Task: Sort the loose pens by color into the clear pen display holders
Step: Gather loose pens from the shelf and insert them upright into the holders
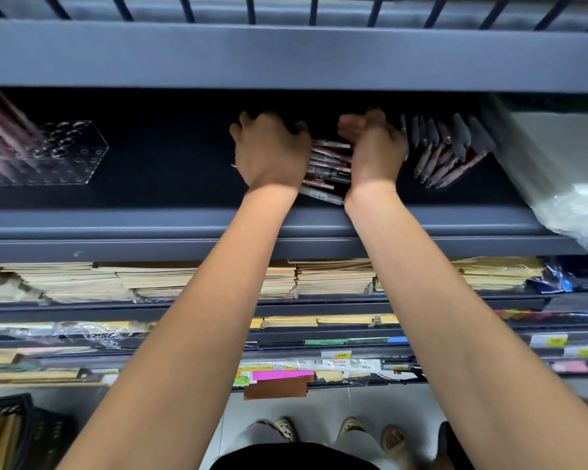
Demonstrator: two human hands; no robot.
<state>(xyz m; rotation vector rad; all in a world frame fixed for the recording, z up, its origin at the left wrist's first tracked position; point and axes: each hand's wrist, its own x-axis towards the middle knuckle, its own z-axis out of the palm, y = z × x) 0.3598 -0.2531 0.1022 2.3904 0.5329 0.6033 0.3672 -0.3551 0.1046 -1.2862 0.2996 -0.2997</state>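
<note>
A pile of loose pens [328, 171], red and grey, lies on the dark shelf [184, 184] between my two hands. My left hand [270, 150] curls over the left side of the pile, its fingers bent down onto the pens. My right hand [374, 147] cups the right side of the pile, fingers bent toward the left. A clear pen display holder [70, 150] with several round holes stands at the left of the shelf; blurred reddish pens [0, 130] stick out of its left part. More pens with grey caps [450, 150] lie in a row to the right of my right hand.
The shelf above [286, 56] hangs low over my hands. A plastic-wrapped white pack [564, 184] fills the shelf's right end. Lower shelves hold stacks of brown envelopes [150, 279] and coloured paper. A black basket [11, 432] and feet of persons [319, 430] are on the floor.
</note>
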